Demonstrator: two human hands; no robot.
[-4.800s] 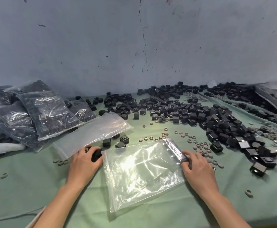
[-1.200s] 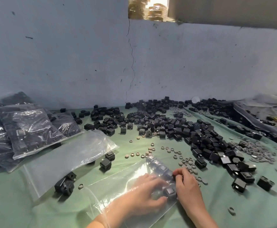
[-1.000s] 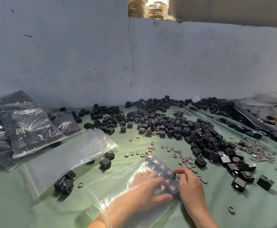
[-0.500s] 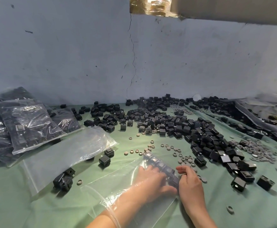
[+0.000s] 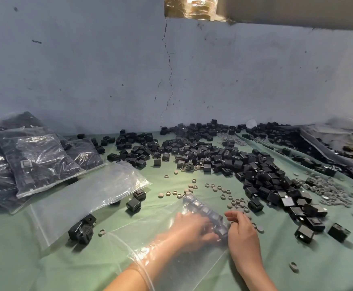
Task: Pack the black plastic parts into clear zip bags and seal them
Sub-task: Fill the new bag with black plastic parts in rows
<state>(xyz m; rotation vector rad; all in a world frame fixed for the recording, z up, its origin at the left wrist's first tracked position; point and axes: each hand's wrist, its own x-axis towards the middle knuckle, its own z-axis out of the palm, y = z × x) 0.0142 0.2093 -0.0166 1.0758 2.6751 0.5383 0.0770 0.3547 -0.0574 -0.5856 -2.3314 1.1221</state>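
**Fig.** Clear zip bag (image 5: 171,263) lies flat on the green cloth (image 5: 35,265) at near ctr, its mouth on the near side round the person's forearm. Inside it, a row of black parts (image 5: 205,213) sits packed side by side along the bag's far-R edge.

Left hand (image 5: 190,229) is inside the bag, seen through the film. Its fingers are laid out fairly straight, tips against the row, gripping nothing.

Right hand (image 5: 242,234) is outside the bag, just R of the row, w/ fingers bent and tips at the film by the row's near end. Whether it pinches the film or only braces it: can't tell.

Grey caps (image 5: 236,203) lie scattered just beyond the bag and beside the right hand. A loose pile (image 5: 234,164) of black parts spreads from ctr to R of the cloth, w/ a grey-ring heap (image 5: 326,194) further R.

To the L lies a second clear bag (image 5: 83,198), flat, w/ a small cluster (image 5: 81,228) of black parts at its near corner. Far L are filled bags (image 5: 37,162), overlapping and dark w/ parts. Behind all is a blue-grey wall (image 5: 108,70) w/ a vertical crack (image 5: 169,70).
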